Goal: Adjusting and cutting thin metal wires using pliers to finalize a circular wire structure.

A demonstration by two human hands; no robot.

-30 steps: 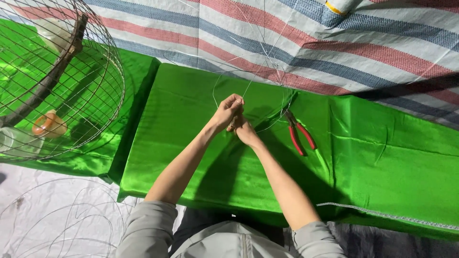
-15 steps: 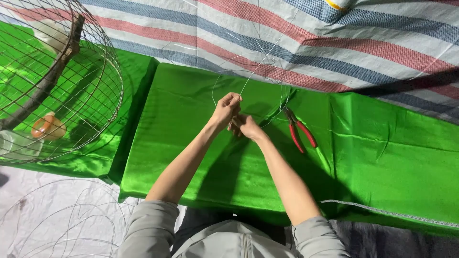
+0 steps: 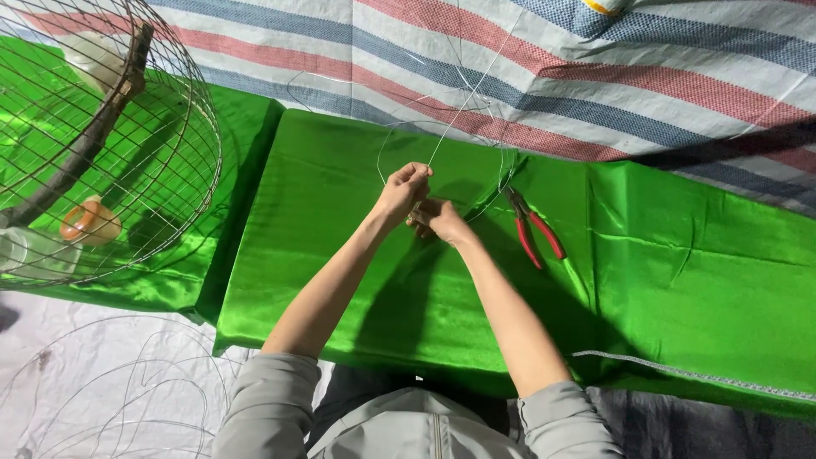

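Both hands meet at the middle of the green cloth [image 3: 340,255], left hand [image 3: 406,189] and right hand [image 3: 439,218] pinched on thin wire [image 3: 466,95] (pliers [image 3: 532,229] lie just right), so I'd judge steady tension and close fingertips keep the bend clean.

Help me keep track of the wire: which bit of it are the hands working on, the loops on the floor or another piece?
Another piece: the thin wire pinched between the left hand and right hand over the green cloth. The wire loops lie untouched on the floor.
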